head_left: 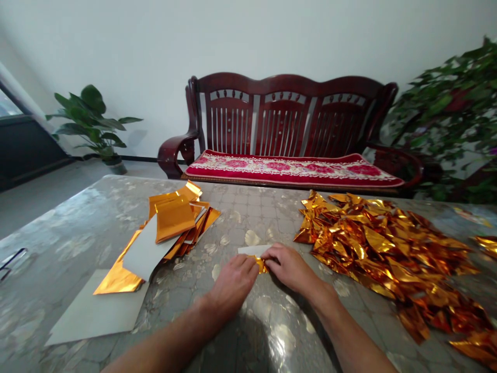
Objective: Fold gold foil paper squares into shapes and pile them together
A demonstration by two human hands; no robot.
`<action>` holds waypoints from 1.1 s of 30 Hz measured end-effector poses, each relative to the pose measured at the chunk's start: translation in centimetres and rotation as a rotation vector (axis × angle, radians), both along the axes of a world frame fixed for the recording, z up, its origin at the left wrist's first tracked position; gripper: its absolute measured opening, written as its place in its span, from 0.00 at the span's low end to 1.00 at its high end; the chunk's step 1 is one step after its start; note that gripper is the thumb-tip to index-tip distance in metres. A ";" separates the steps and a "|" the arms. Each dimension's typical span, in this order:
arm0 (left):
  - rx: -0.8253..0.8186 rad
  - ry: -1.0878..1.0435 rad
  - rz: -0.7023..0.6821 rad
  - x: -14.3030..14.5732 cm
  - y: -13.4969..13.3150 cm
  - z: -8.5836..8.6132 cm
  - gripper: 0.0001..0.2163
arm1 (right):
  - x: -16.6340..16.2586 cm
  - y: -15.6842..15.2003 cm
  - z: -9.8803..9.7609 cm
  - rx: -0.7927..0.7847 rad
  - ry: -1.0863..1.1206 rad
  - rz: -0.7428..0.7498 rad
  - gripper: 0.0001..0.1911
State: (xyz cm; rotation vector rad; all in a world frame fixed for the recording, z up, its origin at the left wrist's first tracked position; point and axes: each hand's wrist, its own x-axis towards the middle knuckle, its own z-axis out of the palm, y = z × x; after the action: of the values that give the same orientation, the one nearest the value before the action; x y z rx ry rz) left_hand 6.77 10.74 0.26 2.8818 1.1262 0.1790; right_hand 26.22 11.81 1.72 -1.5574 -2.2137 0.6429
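Note:
A sheet of gold foil paper point(261, 265) lies on the table in front of me, its pale back point(254, 250) showing as a strip on the far side and a gold part on the near side. My left hand point(238, 277) is closed on the gold part from the left, fingers bent over it. From the right, my right hand point(285, 261) pinches the same sheet between thumb and fingers. Both hands rest low at the tabletop, a small gap between them. Parts of the sheet are hidden under the fingers.
A loose stack of gold foil sheets point(174, 220) and pale-backed sheets point(101, 308) lies to the left. On the right spreads a large heap of folded gold foil pieces point(373, 243). The patterned tabletop point(217, 311) stands before a wooden bench point(289, 119). Glasses point(13, 259) sit far left.

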 end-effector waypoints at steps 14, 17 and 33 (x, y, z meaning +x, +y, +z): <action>0.024 0.054 0.015 0.7 -1.1 0.2 0.18 | 1.8 1.1 -1.4 -0.047 0.130 0.107 0.12; 0.023 0.041 0.012 0.7 -1.2 -0.2 0.20 | 1.8 1.3 -1.4 -0.058 0.109 0.100 0.08; 0.109 0.064 -0.028 0.8 -1.3 -0.2 0.17 | 0.4 1.0 -1.1 -0.012 -0.103 0.017 0.05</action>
State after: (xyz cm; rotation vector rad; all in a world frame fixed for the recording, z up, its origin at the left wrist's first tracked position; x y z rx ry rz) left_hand 7.61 9.41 0.07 3.0177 1.1189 0.1532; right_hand 26.63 12.86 0.66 -1.6129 -2.3036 0.5945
